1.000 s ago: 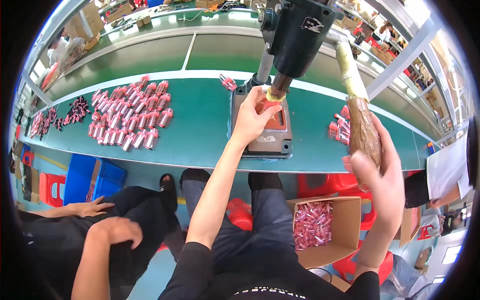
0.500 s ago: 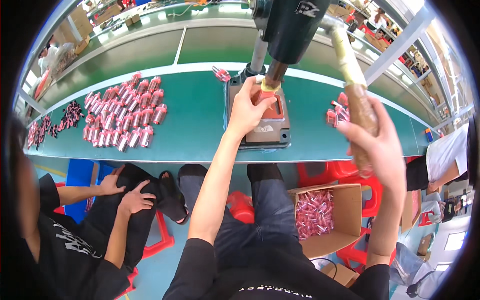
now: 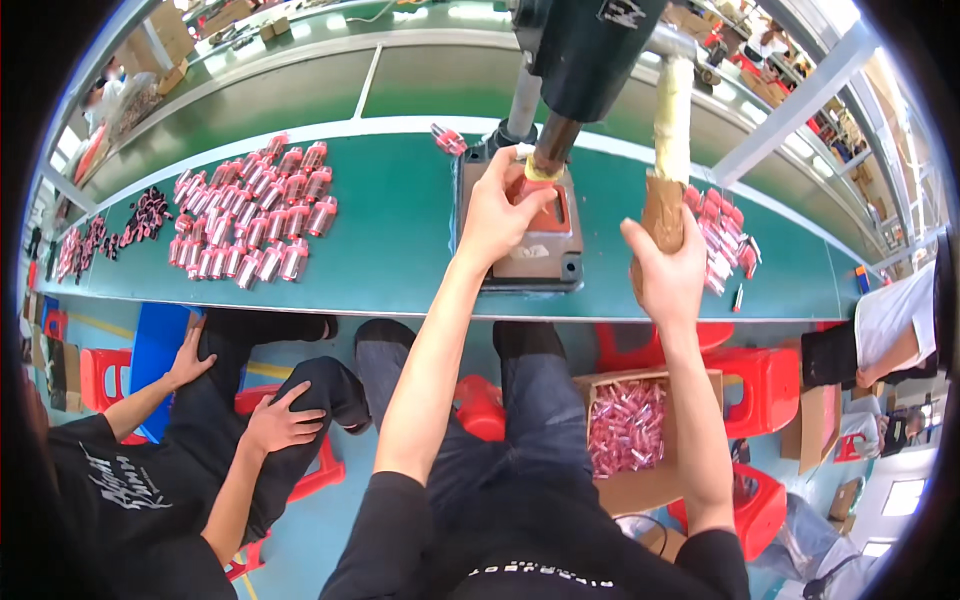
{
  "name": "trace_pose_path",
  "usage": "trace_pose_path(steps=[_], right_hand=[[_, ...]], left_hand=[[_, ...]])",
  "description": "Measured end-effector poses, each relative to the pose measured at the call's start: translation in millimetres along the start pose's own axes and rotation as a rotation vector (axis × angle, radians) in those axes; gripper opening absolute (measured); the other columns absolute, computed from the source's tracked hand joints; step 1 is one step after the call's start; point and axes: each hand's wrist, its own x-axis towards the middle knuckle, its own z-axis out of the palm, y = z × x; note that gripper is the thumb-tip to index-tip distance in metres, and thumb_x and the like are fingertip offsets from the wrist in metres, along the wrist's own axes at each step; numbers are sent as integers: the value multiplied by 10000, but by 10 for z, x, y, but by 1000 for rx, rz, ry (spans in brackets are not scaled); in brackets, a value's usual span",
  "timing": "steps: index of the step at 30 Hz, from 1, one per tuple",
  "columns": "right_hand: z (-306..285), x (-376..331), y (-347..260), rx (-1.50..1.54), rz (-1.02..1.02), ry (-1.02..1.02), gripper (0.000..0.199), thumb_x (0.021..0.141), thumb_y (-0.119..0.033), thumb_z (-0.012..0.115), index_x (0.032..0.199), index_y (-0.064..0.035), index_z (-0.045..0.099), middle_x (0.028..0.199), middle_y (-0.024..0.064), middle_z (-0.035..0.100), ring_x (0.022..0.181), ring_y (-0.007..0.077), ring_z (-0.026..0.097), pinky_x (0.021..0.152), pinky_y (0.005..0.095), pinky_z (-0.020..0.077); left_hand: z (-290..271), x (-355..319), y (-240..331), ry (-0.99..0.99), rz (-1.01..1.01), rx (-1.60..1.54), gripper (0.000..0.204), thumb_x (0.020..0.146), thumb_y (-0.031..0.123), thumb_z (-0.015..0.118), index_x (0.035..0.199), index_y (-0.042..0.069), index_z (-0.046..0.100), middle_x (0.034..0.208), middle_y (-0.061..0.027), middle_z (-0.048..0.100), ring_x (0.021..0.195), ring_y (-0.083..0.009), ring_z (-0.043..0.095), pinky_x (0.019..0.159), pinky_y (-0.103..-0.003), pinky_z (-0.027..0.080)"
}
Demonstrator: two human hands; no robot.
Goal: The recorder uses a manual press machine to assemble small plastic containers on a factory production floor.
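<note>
A black hand press stands on the green bench, its brown ram lowered over the base plate. My left hand reaches under the ram, thumb and fingers pinched around a small red part. Yellow material shows between that part and the ram tip; the fingers hide most of the part. My right hand is closed around the lower end of the press lever, which is wrapped in brown and pale yellow tape. The lever hangs nearly upright, to the right of the press.
Many red-and-clear cylindrical parts lie left, with small black-and-pink pieces beyond. More parts are piled right of the lever. An open carton of parts stands below the bench. A seated co-worker's hand rests on a knee at left.
My right hand and the lever have swung left, toward the press, uncovering more of the right-hand pile. My left hand stays under the ram. The co-worker's hands and legs have shifted.
</note>
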Motion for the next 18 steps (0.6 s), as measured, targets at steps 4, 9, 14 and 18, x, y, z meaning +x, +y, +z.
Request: trace_pose_path(steps=[4, 9, 14, 18], right_hand=[[-384, -153, -574, 17, 168, -229, 512, 805, -180, 756, 1232, 24, 559, 958, 47, 624, 880, 97, 579, 773, 251, 479], [-87, 35, -118, 30, -100, -58, 456, 808, -162, 752, 1178, 34, 571, 943, 39, 629, 829, 112, 590, 750, 262, 481], [9, 75, 190, -20, -109, -4, 500, 805, -211, 768, 1199, 0, 546, 913, 43, 613, 778, 109, 577, 703, 257, 472], [-39, -143, 2, 28, -40, 10, 566, 792, -170, 783, 1252, 0, 502, 1010, 79, 596, 862, 128, 596, 745, 265, 498]], left_hand=[[-52, -147, -25, 94, -4, 46, 484, 824, 29, 731, 1223, -26, 463, 962, -80, 699, 851, -98, 635, 759, -248, 495], [-78, -2, 18, 17, -11, 27, 408, 844, -4, 704, 1187, -14, 483, 1036, -99, 678, 911, -139, 652, 802, -281, 532], [50, -31, 26, 20, 15, 77, 418, 821, 27, 723, 1180, -12, 513, 1017, -83, 690, 881, -115, 648, 786, -251, 504], [-102, -57, -39, 23, 69, 81, 431, 800, 15, 734, 1180, -2, 530, 1033, -91, 691, 916, -128, 656, 812, -252, 497]])
